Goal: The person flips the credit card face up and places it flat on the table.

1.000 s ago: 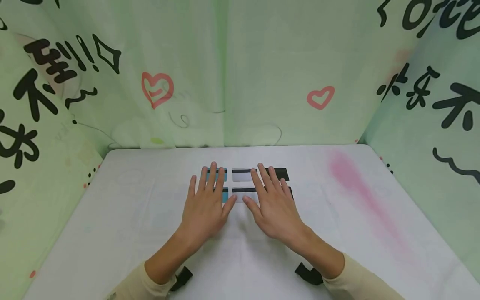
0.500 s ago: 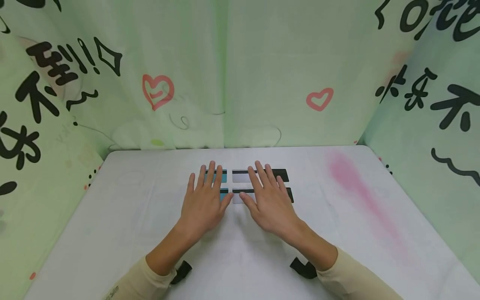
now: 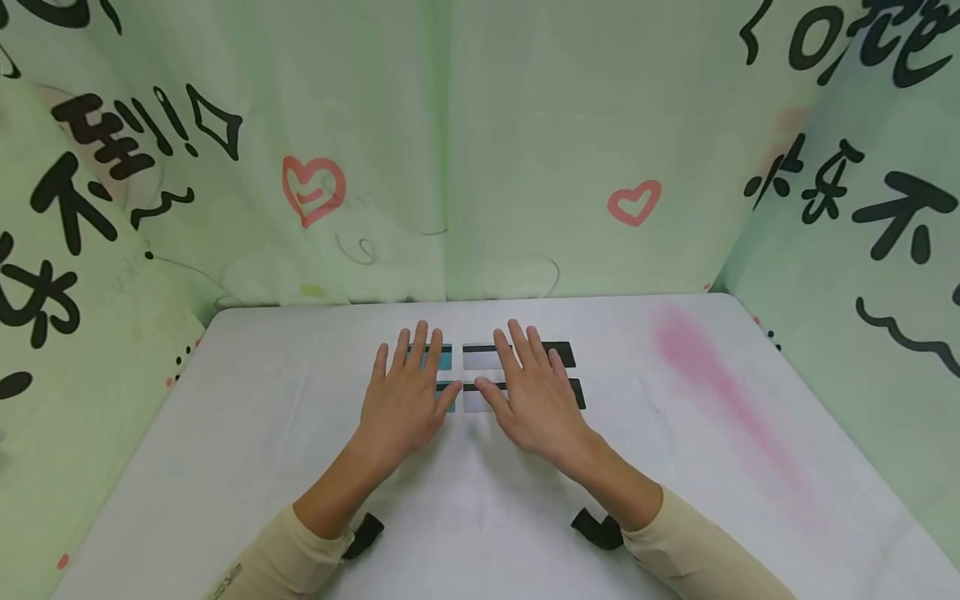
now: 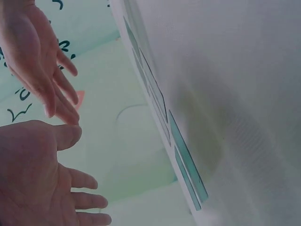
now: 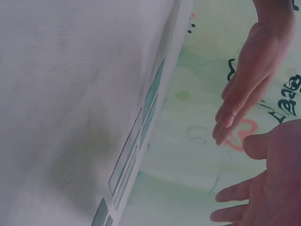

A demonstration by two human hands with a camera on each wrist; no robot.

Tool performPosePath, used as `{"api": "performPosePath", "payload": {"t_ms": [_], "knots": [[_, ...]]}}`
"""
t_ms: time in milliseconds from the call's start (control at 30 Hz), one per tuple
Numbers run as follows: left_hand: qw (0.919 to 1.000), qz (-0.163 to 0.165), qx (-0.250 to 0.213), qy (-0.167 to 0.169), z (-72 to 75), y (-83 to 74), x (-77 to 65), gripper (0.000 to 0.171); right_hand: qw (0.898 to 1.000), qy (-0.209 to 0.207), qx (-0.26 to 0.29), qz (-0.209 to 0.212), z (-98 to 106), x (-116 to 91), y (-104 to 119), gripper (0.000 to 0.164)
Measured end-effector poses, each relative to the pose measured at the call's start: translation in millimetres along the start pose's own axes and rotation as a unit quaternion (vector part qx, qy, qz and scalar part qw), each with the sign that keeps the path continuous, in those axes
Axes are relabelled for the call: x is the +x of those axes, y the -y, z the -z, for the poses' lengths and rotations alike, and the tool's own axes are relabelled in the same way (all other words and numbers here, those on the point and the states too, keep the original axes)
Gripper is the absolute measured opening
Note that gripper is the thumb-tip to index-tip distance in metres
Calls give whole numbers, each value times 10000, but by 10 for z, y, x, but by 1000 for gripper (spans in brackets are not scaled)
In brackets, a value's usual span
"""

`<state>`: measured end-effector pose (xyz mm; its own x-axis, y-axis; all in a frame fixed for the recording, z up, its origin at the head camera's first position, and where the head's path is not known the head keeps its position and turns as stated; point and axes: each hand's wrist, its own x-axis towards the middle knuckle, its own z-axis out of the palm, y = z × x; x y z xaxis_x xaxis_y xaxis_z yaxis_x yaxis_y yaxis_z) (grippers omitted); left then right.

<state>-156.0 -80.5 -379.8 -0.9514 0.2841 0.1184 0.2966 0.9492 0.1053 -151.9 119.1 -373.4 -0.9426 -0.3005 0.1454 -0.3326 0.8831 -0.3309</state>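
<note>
My left hand (image 3: 401, 408) is held palm down with straight, spread fingers over the left part of two rows of flat cards. My right hand (image 3: 536, 408) hovers likewise over their right part. Both hands hold nothing; the left wrist view shows the left palm (image 4: 28, 174) well apart from the tabletop. The back row has a blue card (image 3: 446, 360), a lavender card (image 3: 480, 360) and a black card (image 3: 562, 355). In front lie another blue card (image 4: 188, 155), a lavender card (image 3: 474, 402) and a black card (image 3: 577, 393). Dark stripes cross the blue and lavender cards. Fingers partly hide several cards.
A white cloth covers the table (image 3: 262, 433), with a pink smear (image 3: 720, 392) on its right side. Pale green curtains (image 3: 525, 125) with black writing and red hearts enclose the back and both sides. Black straps (image 3: 597, 530) show at both sleeves.
Both hands have drifted slightly left and away from me, with fingers still spread. The head view has tilted up a little. The cards lie as before.
</note>
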Motion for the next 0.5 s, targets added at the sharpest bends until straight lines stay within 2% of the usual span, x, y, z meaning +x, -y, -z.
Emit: {"api": "performPosePath", "payload": {"t_ms": [500], "knots": [[9998, 150, -109, 54, 1, 45, 127, 75, 9999, 1, -88, -68, -42, 130, -7, 72]]}}
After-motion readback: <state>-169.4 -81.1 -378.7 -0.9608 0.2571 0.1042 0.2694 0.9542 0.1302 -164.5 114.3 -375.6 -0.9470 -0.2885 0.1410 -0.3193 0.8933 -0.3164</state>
